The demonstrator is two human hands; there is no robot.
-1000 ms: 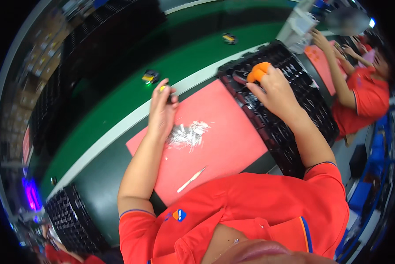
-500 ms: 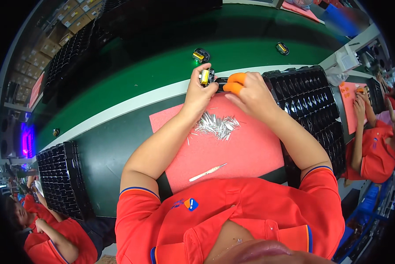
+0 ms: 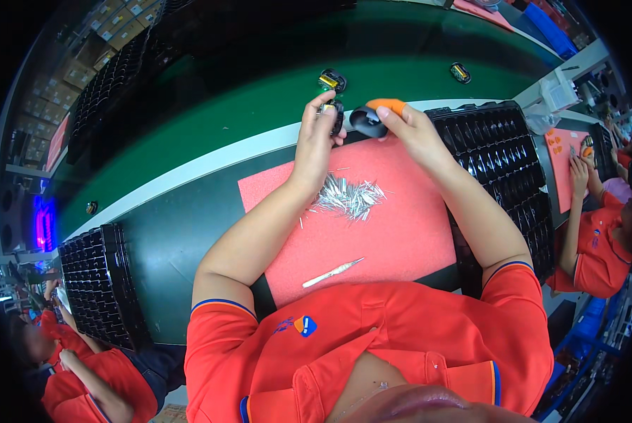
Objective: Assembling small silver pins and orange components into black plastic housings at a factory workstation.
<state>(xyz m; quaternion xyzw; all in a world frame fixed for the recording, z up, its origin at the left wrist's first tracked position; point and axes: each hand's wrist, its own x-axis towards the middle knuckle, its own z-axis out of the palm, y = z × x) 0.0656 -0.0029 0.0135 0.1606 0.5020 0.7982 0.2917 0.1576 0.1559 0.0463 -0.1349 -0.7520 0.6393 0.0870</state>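
Observation:
My left hand (image 3: 313,137) is closed round a small black electronic unit (image 3: 338,118) with a yellow part on it, held above the far edge of the pink foam mat (image 3: 400,240). Just to its right, my right hand (image 3: 416,134), with orange finger covers, grips a rounded black plastic shell (image 3: 367,122). A small gap separates shell and unit. Below both hands, a pile of thin silver metal pins (image 3: 352,199) lies on the mat. Closer to me rests a slim pale-handled tool with a pointed tip (image 3: 333,272).
Similar units (image 3: 332,80) lie on the green belt (image 3: 252,92) beyond the white rail. Stacked black compartment trays (image 3: 496,162) stand at my right, and more trays (image 3: 90,282) at the left. A co-worker (image 3: 598,240) sits on the right, another person (image 3: 83,374) on the left.
My right hand has turned the black shell, so its rounded face shows, and it is now apart from the unit. My left hand has rotated the unit, hiding much of its yellow part.

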